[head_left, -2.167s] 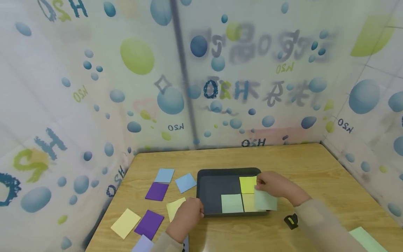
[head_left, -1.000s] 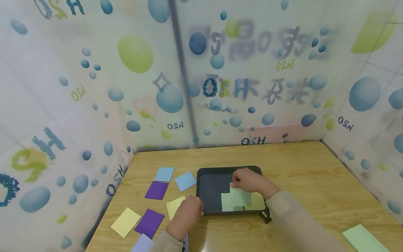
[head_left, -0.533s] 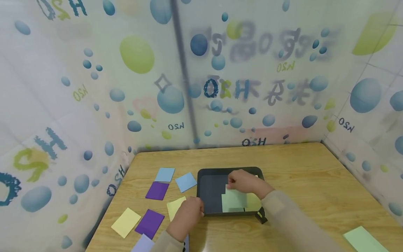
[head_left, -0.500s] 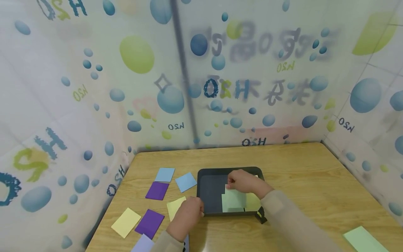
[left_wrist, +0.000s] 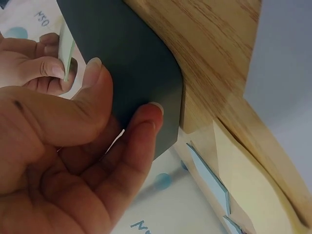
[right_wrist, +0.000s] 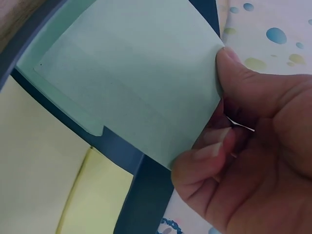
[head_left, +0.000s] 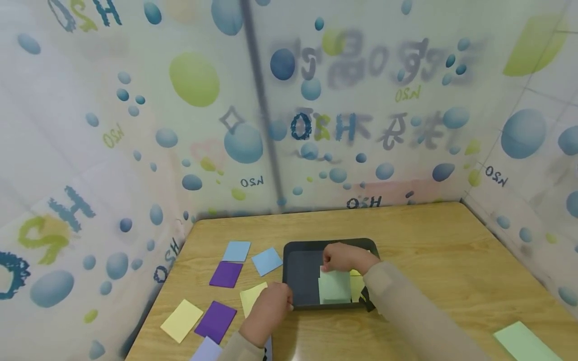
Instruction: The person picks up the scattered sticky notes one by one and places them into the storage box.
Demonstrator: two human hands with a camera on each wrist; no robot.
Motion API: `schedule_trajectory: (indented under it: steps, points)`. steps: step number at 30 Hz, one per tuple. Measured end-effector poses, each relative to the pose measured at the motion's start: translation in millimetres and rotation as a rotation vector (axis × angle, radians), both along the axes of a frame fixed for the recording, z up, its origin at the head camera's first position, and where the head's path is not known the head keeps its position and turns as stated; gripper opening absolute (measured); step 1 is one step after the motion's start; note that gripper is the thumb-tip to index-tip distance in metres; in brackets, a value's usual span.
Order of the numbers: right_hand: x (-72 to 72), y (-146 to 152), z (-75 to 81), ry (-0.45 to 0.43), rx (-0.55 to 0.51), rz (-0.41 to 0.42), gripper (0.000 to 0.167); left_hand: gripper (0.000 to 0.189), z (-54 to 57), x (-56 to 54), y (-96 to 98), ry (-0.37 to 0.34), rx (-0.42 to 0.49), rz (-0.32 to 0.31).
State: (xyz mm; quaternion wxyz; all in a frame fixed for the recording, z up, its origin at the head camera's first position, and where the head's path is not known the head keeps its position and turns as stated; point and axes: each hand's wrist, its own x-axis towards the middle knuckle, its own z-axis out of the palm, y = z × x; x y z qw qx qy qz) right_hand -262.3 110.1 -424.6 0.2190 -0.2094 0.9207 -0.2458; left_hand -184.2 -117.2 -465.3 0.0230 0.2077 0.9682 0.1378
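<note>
My right hand [head_left: 345, 256] pinches a pale green sticky note [right_wrist: 131, 73] by one edge, thumb on one side and fingers on the other. The note hangs over a black tray [head_left: 301, 276], overlapping another pale green note [right_wrist: 90, 127] lying inside. Yellow notes [head_left: 356, 289] lie in the tray's right part, half hidden by my right arm. My left hand [head_left: 270, 307] is at the tray's front left corner. In the left wrist view its thumb and finger pinch the dark tray wall [left_wrist: 141, 58].
On the wooden table left of the tray lie blue notes [head_left: 238, 250], purple notes [head_left: 215, 321], yellow notes [head_left: 182, 321] and a lilac note [head_left: 206, 349]. A green note [head_left: 526, 341] lies near the right front. A patterned curtain [head_left: 384, 125] stands behind the table.
My right hand has carried the green note leftward, from the tray's right edge to above the other green note. More of the yellow notes shows now. My left hand stays at the tray corner.
</note>
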Motion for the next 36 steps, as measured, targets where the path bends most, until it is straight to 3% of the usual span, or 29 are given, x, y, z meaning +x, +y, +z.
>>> schedule_trajectory:
  steps: [7,23,36]
  points:
    - [5.5,-5.7,-13.9,-0.008,-0.003,-0.017,0.032,0.014,-1.6,3.2,-1.1,0.002,-0.009,0.0]
    - [-4.2,-13.5,-34.9,0.01,0.036,-0.085,0.018,0.016,-0.2,0.9,-1.0,-0.013,-0.001,0.016]
    - [-6.9,-11.8,-42.0,-0.036,0.057,-0.104,0.012,0.017,0.2,1.1,-1.5,0.002,0.01,0.008]
